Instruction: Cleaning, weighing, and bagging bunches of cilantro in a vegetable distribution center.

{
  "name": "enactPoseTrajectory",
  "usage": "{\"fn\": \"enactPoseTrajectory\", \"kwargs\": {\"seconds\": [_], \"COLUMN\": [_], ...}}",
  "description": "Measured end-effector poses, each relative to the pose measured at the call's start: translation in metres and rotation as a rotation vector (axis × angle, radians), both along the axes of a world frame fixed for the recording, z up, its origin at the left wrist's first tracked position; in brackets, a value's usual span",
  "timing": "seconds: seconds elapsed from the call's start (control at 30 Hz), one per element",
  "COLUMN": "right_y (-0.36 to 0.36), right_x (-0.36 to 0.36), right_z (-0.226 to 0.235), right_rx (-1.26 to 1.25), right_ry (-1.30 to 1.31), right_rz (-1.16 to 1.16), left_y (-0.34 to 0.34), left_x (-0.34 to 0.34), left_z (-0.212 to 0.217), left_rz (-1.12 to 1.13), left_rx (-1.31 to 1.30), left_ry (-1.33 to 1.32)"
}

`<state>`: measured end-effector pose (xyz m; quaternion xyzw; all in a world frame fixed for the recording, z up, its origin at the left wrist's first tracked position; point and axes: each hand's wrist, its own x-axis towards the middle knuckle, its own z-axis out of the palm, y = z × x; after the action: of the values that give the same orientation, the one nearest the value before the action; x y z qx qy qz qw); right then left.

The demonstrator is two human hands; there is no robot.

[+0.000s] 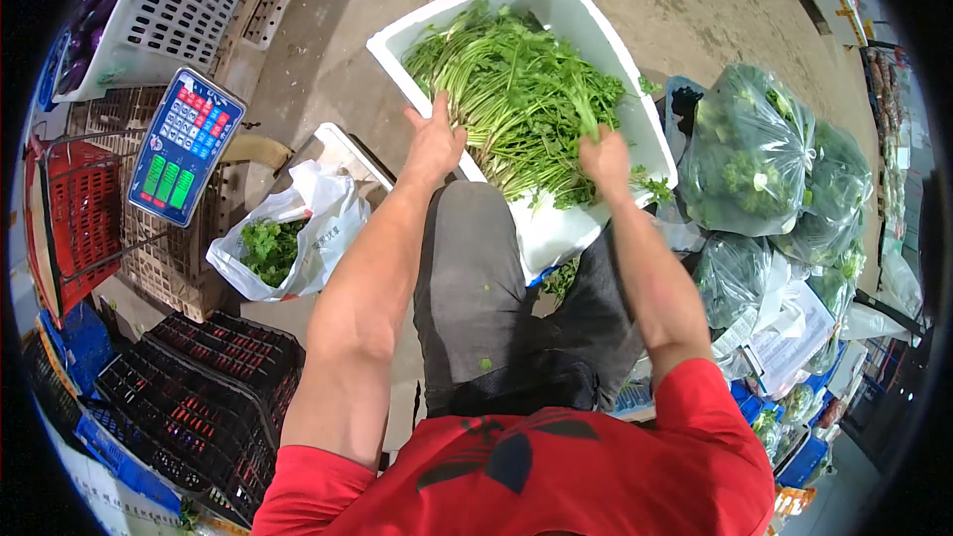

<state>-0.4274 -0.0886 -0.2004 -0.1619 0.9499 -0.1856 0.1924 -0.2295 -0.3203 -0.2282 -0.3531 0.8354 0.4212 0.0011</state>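
A white foam box (620,50) stands before my knees, tilted in view, heaped with long-stemmed leafy greens (526,89) that look like celery or coriander. My left hand (437,142) rests at the box's near left side, against the pale stem ends, thumb and forefinger apart; its other fingers are partly hidden. At the right side of the heap, my right hand (604,161) is closed around the stems of a small bunch of greens (581,104), leaves upward.
Left of my legs sits a white plastic bag (333,223) of greens. Beyond it are a scale's display (186,147), a red basket (84,208) and black crates (189,397). On the right are clear bags of green vegetables (749,154) and a clipboard (789,337).
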Motion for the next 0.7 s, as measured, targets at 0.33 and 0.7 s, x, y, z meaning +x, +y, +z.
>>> {"fn": "enactPoseTrajectory", "kwargs": {"seconds": [0.33,0.7], "right_y": [0.028,0.104], "right_x": [-0.038,-0.025], "right_z": [0.27,0.319], "right_rx": [-0.576,-0.648], "right_ry": [-0.361,-0.457], "right_rz": [-0.019,-0.054], "left_y": [0.003,0.031], "left_x": [-0.005,-0.032], "left_z": [0.013,0.041], "left_rz": [0.067,0.083], "left_rx": [-0.02,-0.361], "left_ry": [-0.058,-0.394]}}
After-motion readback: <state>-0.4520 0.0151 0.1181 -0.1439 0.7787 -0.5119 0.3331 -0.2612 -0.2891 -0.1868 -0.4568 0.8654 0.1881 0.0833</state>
